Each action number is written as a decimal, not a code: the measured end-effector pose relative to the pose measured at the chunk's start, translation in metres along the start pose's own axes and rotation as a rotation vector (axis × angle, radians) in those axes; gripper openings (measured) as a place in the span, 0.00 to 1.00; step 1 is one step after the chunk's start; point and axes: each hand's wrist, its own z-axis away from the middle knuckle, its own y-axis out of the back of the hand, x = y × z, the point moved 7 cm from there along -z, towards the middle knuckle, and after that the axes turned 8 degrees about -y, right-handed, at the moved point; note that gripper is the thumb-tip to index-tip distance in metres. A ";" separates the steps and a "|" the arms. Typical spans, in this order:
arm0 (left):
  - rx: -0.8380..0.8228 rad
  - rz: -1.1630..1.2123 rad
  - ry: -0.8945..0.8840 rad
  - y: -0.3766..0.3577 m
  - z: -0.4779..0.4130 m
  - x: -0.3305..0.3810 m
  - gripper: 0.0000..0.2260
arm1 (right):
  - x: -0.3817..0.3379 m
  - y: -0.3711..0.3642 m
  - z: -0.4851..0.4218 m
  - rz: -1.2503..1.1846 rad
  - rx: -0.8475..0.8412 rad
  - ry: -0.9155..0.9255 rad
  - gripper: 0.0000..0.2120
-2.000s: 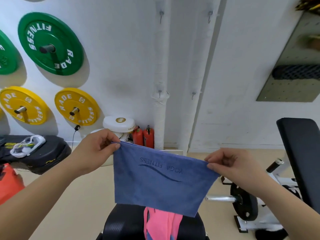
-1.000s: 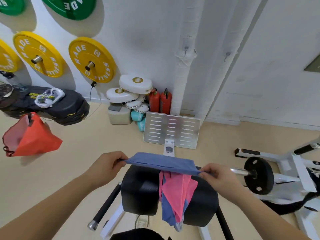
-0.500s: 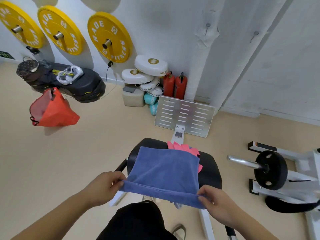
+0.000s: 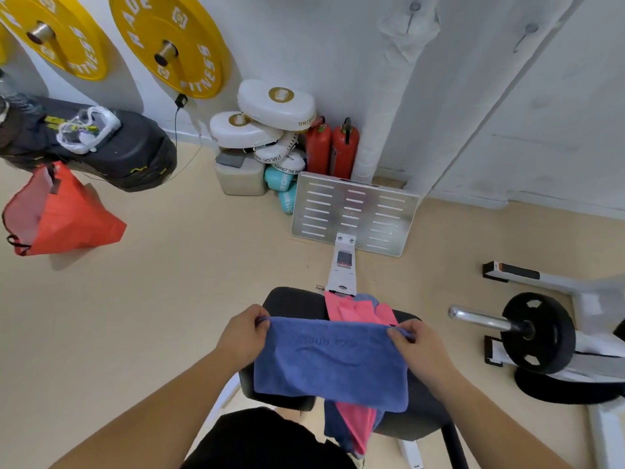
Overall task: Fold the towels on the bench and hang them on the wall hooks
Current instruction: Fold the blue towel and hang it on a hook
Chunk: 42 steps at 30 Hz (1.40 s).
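Drawn back over the bench [image 4: 294,301], the blue towel [image 4: 329,362] was pinched at its far corners by the left hand [image 4: 241,333] and right hand [image 4: 417,343] — uneven release risked skewing the fold, dragging off the pink towel [image 4: 355,313].

Pink towels [image 4: 358,311] are crowding the surface's [image 4: 291,301] far right edge; its far left corner is lying bare.

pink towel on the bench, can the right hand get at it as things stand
Probably not yet: the right hand is pinching a corner of the blue towel, which covers most of the pink towel; only its ends show.
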 end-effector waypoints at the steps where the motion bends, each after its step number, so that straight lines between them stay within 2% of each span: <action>1: -0.012 -0.007 0.010 -0.002 -0.006 -0.002 0.05 | 0.002 -0.002 -0.008 0.008 0.001 -0.028 0.06; 6: -0.089 -0.070 0.025 -0.013 -0.030 -0.004 0.04 | 0.021 -0.018 -0.031 0.086 -0.024 -0.133 0.05; 7: -0.108 -0.077 0.024 -0.015 -0.033 -0.004 0.07 | 0.024 -0.020 -0.034 0.095 -0.032 -0.147 0.05; 9: -0.178 -0.112 0.018 -0.018 -0.036 -0.006 0.18 | 0.029 -0.027 -0.037 0.107 -0.076 -0.168 0.07; 10: -0.219 -0.139 0.008 -0.020 -0.036 -0.007 0.23 | 0.030 -0.030 -0.037 0.112 -0.108 -0.172 0.11; 12: -0.274 -0.187 0.001 -0.022 -0.034 -0.010 0.25 | 0.031 -0.033 -0.038 0.106 -0.158 -0.168 0.19; 14: -0.305 -0.220 0.014 -0.022 -0.033 -0.011 0.21 | 0.029 -0.030 -0.038 0.106 -0.169 -0.152 0.20; 17: -0.314 -0.229 0.034 -0.021 -0.029 -0.009 0.09 | 0.023 -0.021 -0.034 0.189 -0.123 -0.080 0.09; 19: -0.277 -0.222 0.035 -0.015 -0.023 -0.004 0.04 | 0.018 -0.015 -0.025 0.246 -0.073 -0.015 0.04; 21: -0.217 -0.190 0.029 -0.011 -0.011 0.001 0.03 | 0.015 -0.007 -0.014 0.265 -0.005 0.025 0.04; 26: -0.044 0.071 0.029 -0.002 0.034 0.011 0.05 | 0.013 0.010 0.018 0.310 0.102 0.140 0.07; 30: 0.068 0.203 -0.057 0.011 0.068 0.015 0.05 | 0.013 0.019 0.047 0.065 0.117 0.151 0.04; 33: 0.087 0.330 -0.048 0.020 0.086 0.013 0.07 | 0.012 0.021 0.071 -0.149 0.090 0.147 0.03; 37: 0.164 0.416 -0.052 0.036 0.097 0.024 0.10 | 0.005 0.018 0.099 -0.256 0.078 0.152 0.08; 42: 0.274 0.328 -0.058 0.062 0.086 0.013 0.14 | -0.009 -0.022 0.103 -0.290 0.069 0.075 0.08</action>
